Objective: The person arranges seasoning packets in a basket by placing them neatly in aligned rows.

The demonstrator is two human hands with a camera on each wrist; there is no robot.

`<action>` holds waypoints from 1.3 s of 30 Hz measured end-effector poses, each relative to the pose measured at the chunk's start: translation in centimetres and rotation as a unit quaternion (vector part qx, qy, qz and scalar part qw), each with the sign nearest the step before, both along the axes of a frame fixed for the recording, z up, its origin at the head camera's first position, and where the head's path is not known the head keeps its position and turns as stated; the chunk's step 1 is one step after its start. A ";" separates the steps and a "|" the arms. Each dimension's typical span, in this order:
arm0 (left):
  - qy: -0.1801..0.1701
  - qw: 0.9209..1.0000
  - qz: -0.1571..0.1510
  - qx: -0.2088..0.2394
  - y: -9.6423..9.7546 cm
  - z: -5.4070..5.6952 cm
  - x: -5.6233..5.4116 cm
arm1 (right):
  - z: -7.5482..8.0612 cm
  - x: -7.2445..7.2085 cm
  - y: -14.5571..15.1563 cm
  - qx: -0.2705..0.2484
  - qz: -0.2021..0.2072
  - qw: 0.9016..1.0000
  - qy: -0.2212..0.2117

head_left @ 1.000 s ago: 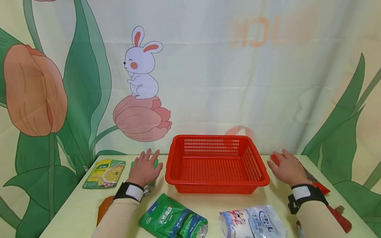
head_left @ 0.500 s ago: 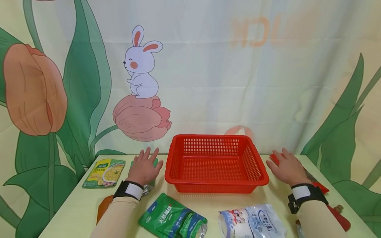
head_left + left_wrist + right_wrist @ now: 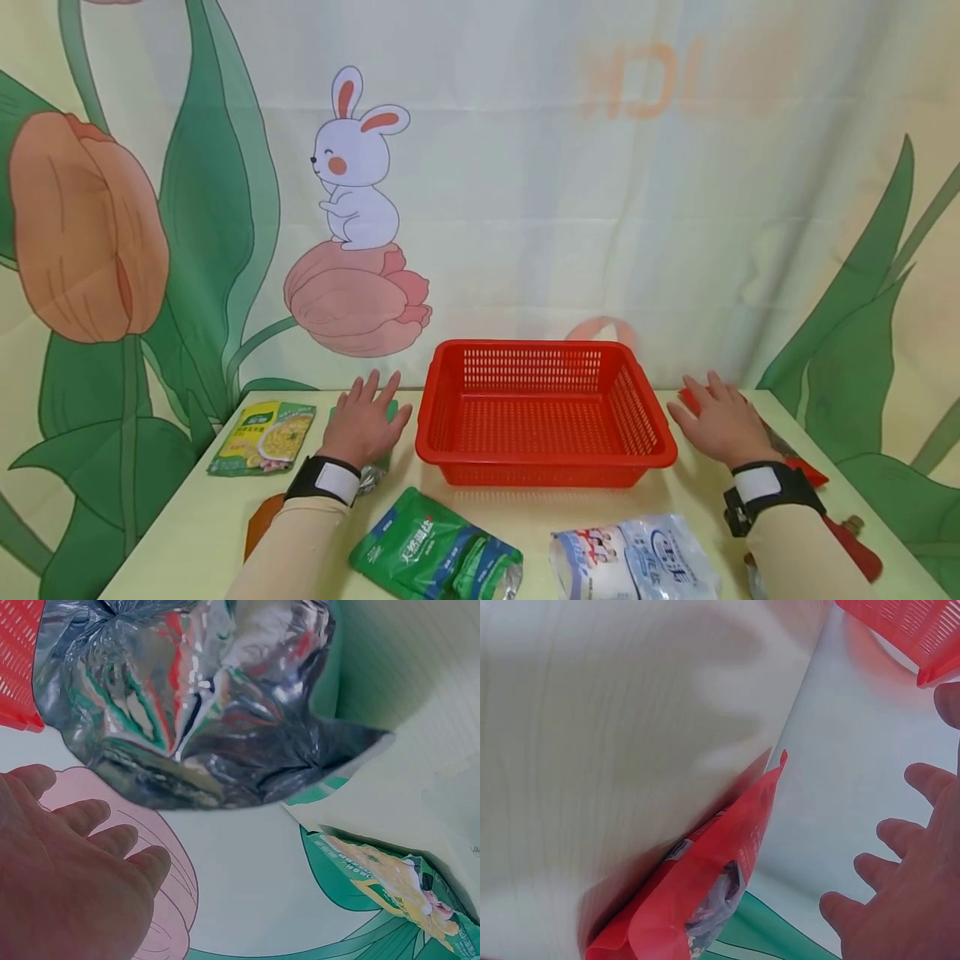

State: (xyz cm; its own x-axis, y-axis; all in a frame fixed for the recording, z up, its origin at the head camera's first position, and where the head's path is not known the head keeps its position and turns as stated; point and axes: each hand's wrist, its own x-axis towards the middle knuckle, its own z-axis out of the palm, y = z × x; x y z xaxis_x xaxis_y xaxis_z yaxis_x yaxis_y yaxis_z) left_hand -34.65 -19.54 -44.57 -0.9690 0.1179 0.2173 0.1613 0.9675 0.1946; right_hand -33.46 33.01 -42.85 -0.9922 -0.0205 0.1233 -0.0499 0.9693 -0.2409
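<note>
My left hand (image 3: 365, 425) hovers with fingers spread, left of the red plastic basket (image 3: 547, 471). Beneath it lies a green packet with a crumpled silver foil end (image 3: 372, 477), mostly covered in the head view. The left wrist view shows that foil (image 3: 210, 712) close up, apart from the fingers. On the basket's other side, my right hand (image 3: 722, 423) is held over a red packet (image 3: 808, 473), also with its fingers spread. In the right wrist view a gap separates the red packet (image 3: 697, 877) from the fingers. Neither hand holds anything.
A yellow-green soup packet (image 3: 264, 437) lies at the far left. Nearer are a brown object (image 3: 262, 521) partly under the left sleeve, a green pouch (image 3: 431, 546), a white-blue bag (image 3: 637, 558) and a red bottle-like item (image 3: 855, 550). A printed curtain (image 3: 510, 208) hangs behind the table.
My right hand has drifted very slightly left. The left hand, the basket and the packets stay where they were.
</note>
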 end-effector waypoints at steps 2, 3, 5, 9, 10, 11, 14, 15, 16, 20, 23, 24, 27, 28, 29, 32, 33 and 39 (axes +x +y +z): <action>-0.004 1.000 0.000 -0.003 0.0 -0.2 0.0 | -0.1 0.1 0.0 0.001 -0.002 1.000 -0.005; -0.005 1.000 0.000 -0.003 0.0 -0.3 0.0 | 0.0 0.1 -0.1 0.003 -0.002 1.000 -0.005; -0.004 1.000 0.001 -0.004 0.0 -0.3 0.0 | 0.2 0.1 -0.1 0.004 -0.001 1.000 -0.005; -0.004 1.000 0.004 -0.005 0.1 -0.3 -0.1 | 0.3 0.0 0.0 0.005 0.002 1.000 -0.006; -0.004 1.000 0.005 -0.006 0.1 -0.3 -0.1 | 0.4 0.0 0.1 0.004 0.001 1.000 -0.006; -0.005 1.000 0.005 -0.008 0.1 -0.3 -0.1 | 0.3 -0.1 0.1 0.004 0.000 1.000 -0.008; -0.004 1.000 0.005 -0.009 0.0 -0.3 -0.1 | 0.2 -0.2 0.2 0.003 -0.001 1.000 -0.010; -0.003 1.000 0.005 -0.010 0.0 -0.3 -0.2 | 0.3 -0.1 0.1 0.002 -0.001 1.000 -0.010; -0.002 1.000 0.006 -0.011 0.0 -0.3 -0.2 | 0.4 -0.1 0.1 0.001 -0.001 1.000 -0.011; -0.001 1.000 0.007 -0.009 0.0 -0.3 -0.2 | 0.4 0.1 -0.1 -0.001 0.002 1.000 -0.007; 0.000 1.000 0.006 -0.009 0.1 -0.2 -0.2 | 0.2 0.1 0.0 -0.003 0.003 1.000 -0.008; 0.001 1.000 0.006 -0.009 0.1 -0.2 -0.2 | 0.2 0.1 0.1 -0.003 0.004 1.000 -0.009; 0.003 1.000 0.005 -0.013 0.2 -0.3 -0.1 | 0.2 0.2 0.2 -0.007 0.004 1.000 -0.011; 0.002 1.000 0.004 -0.013 0.2 -0.3 -0.1 | 0.2 0.2 0.2 -0.009 0.005 1.000 -0.011; 0.002 1.000 0.004 -0.014 0.2 -0.3 -0.1 | 0.2 0.2 0.2 -0.011 0.005 1.000 -0.010; 0.000 1.000 0.003 -0.014 0.3 -0.3 -0.1 | 0.4 0.3 0.2 -0.015 0.006 1.000 -0.011; 0.000 1.000 0.002 -0.013 0.3 -0.3 -0.1 | 0.4 0.3 0.2 -0.015 0.006 1.000 -0.012; -0.003 1.000 -0.001 -0.008 0.5 -0.1 -0.2 | 0.4 0.1 0.3 -0.024 0.007 1.000 -0.014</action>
